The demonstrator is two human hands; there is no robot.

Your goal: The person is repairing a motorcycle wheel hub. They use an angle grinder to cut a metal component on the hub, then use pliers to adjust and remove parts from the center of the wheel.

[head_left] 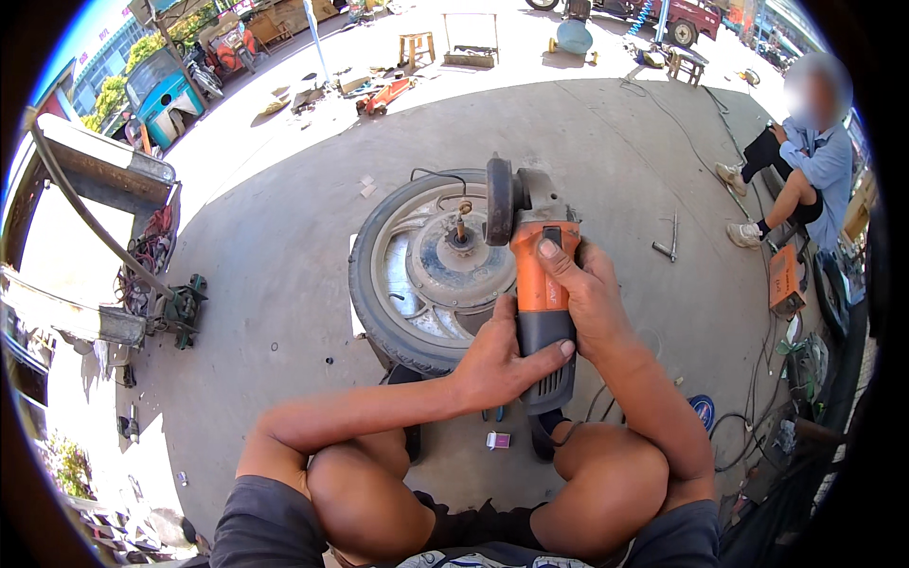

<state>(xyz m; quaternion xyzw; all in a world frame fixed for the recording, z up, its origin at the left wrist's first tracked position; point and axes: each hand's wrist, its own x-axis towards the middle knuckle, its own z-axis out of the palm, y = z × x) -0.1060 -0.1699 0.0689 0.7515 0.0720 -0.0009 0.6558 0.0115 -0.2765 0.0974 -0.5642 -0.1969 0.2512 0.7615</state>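
An orange and black angle grinder [540, 275] is held upright in front of me, its disc guard [500, 199] at the top. My right hand [587, 293] grips the orange body, thumb on the dark switch area. Below it, my left hand [507, 360] is closed round the black rear housing. Behind the grinder a wheel [379, 284] with a tire, silver spokes and a central hub [436, 251] lies flat, raised on something mostly hidden. A short rod with a wire stands up from the hub. The grinder covers part of the wheel.
A seated person [814, 180] is at right beside an orange box [786, 279] and cables. A metal frame [123, 322] stands left. A T-handle tool [670, 244] and small packet [498, 439] lie on the concrete. A red jack [383, 95] and stools [417, 43] are farther back.
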